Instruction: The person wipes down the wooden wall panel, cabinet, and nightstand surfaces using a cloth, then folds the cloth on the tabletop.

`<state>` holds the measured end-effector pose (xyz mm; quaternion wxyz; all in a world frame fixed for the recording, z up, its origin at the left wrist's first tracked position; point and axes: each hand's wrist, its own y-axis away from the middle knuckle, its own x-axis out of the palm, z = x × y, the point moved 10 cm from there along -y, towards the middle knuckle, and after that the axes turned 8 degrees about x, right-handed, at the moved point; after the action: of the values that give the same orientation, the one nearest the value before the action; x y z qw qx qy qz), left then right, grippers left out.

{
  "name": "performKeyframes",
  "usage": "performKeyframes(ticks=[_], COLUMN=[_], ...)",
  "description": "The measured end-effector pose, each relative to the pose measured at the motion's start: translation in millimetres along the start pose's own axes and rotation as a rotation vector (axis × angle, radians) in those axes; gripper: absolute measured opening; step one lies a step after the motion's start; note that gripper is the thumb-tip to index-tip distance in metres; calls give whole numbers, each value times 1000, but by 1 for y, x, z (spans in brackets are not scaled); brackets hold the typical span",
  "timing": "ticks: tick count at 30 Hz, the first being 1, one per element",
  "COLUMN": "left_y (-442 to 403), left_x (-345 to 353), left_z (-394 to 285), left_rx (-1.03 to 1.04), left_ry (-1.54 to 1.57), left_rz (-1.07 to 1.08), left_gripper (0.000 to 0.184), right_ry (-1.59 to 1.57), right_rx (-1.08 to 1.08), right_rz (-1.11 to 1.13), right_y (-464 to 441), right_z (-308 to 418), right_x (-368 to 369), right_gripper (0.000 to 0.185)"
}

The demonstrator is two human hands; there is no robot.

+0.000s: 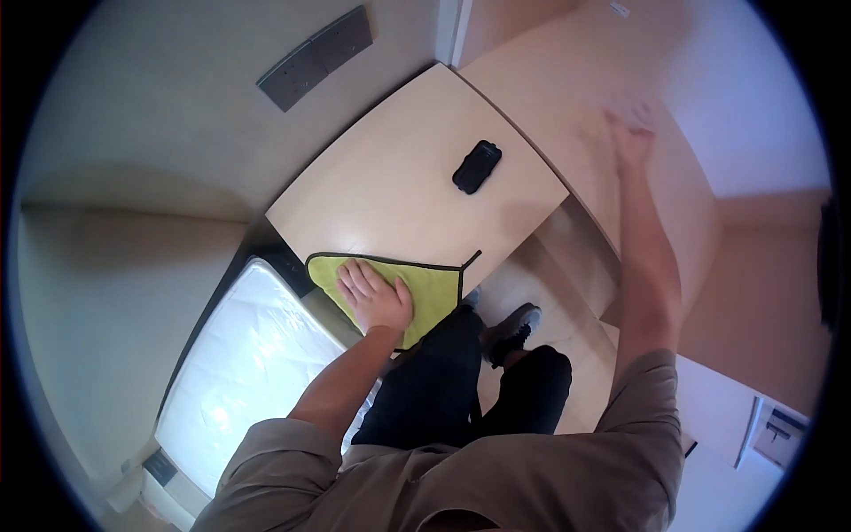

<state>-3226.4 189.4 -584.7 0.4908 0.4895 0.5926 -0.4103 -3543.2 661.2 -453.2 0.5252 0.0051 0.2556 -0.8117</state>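
My left hand (pixel 374 297) lies flat on a yellow-green cloth (pixel 434 297) with a dark border, its fingers stretched out and slightly apart. The cloth rests along the near edge of a light wooden tabletop (pixel 372 195) and hangs partly over it. A short dark loop sticks out from one corner of the cloth. My right hand (pixel 631 133) reaches up to the right, over a light wooden surface (pixel 550 89). Its stretched fingers look pale and blurred, with nothing visible in them.
A black phone-shaped object (pixel 477 167) lies on the tabletop. Left of my legs is a plastic-wrapped mattress (pixel 257 363). A grey socket panel (pixel 315 58) is fixed to the wall. My shoe (pixel 516 326) shows on the floor below the table edge.
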Motion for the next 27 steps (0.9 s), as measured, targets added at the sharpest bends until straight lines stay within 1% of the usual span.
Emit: performKeyframes(ticks=[1,2,3,4,5,7,8,10,11,13,15,16,17,18,19,20,21,23,24,26,27], left_y=[0,-1,-2,-3,-2,-2,-2,0,-1,-1,1,-1,-2,-2,0,-2,-2,2,2,-1,0], left_x=[-4,-4,-3,-6,-5,-5,-7,-4,-4,-5,-4,-3,-2,-2,-2,-3,-4,-3,-3,-6,-8], left_z=[1,-1,-2,0,-1,-1,2,1,1,2,6,3,0,2,3,2,1,-2,-2,-1,-1], left_rx=[-15,-12,-13,-36,-28,-37,-48,-43,-51,-41,-48,-47,-38,-40,-42,-27,-25,-8,-15,-14,-29], left_ry=[-3,-4,-3,-1,11,40,39,40,41,57,43,37,51,30,3,3,6,8,-11,-28,-14], left_rz=[-14,38,84,50,62,112,98,111,108,100,96,85,77,75,76,72,62,62,57,49,53], left_gripper=[77,77,77,77,78,78,78,78,78,78,79,80,80,80,80,80,80,80,80,79,78], right_ry=[-46,251,748,722,1111,489,476,113,111,696,754,697,634,426,465,460,658,828,836,827,836], right_rx=[58,158,198,188,101,406,396,424,420,1002,965,597,232,238,-198,-325,-132,-210,-197,-136,-133], right_rz=[-37,-95,-133,-203,-138,-459,-452,-400,-393,-444,-428,-342,-257,-39,85,314,472,486,479,565,560], right_y=[-6,0,5,8,24,60,64,75,79,127,155,155,172,182,197,206,209,218,217,218,220], right_z=[-34,-56,-78,-136,-121,-154,-151,-152,-136,-104,-125,-109,-69,-15,45,65,79,102,95,72,67], right_x=[-41,-75,-103,-135,-128,-170,-167,-153,-145,-146,-129,-89,-37,20,70,123,161,195,199,210,201], right_gripper=[70,82,88,75,88,92,92,94,94,93,79,69,59,46,47,56,62,57,57,52,52])
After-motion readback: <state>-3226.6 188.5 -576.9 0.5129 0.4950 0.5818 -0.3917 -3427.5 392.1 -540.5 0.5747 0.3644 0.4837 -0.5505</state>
